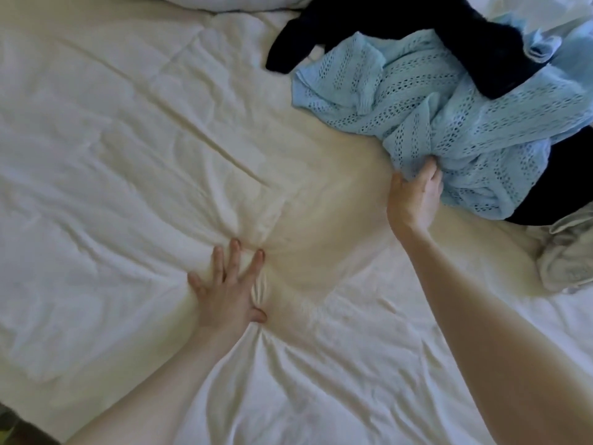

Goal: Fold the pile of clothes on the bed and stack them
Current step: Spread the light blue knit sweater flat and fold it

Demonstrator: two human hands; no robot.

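So right hand [414, 195] is grabbing the blue knit [449, 101] off the pile, left hand [229, 285] pressed flat, fingers spread, on the bed [112, 139].

Bare sheet [128, 139] left; clothes pile [449, 101] blocks right.

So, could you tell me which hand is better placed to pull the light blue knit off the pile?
The right hand: it already grips the light blue knit at its near edge. The left hand lies flat on the white sheet, well clear of the pile.
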